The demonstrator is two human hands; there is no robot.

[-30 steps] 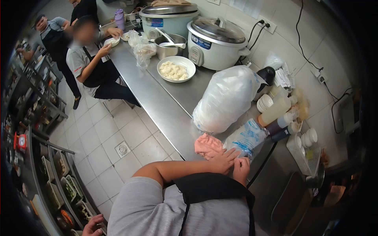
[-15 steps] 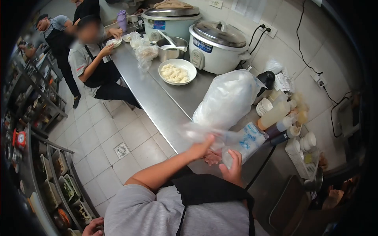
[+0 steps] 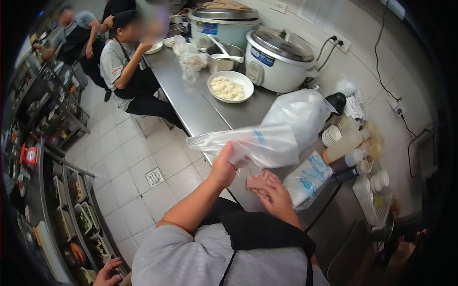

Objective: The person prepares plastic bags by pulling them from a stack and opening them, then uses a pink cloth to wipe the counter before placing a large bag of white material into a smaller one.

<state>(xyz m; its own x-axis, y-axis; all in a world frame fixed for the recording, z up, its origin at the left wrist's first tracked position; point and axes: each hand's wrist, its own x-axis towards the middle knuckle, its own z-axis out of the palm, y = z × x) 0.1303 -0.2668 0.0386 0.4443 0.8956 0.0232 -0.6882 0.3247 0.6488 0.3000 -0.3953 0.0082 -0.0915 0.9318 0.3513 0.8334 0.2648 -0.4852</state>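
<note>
My left hand (image 3: 223, 167) holds up a clear plastic bag (image 3: 272, 143) with blue print, its fingers partly covered by the film. My right hand (image 3: 276, 198) is on a piece of pink meat (image 3: 263, 182) at the steel table's near edge, fingers curled over it. Just right of that hand lies a pack of blue-printed plastic bags (image 3: 307, 180). Behind the held bag stands a large, full white plastic bag (image 3: 298, 114).
A white bowl of rice (image 3: 230, 86), a pot (image 3: 223, 59) and two rice cookers (image 3: 281, 59) stand farther back. Bottles (image 3: 342, 147) and a white basket (image 3: 374, 205) are at right. A seated person (image 3: 126, 71) eats at the far left.
The clear bag, blurred and low before, is now spread out and raised in my left hand. My right hand has moved from the film onto the meat. The view has shifted left.
</note>
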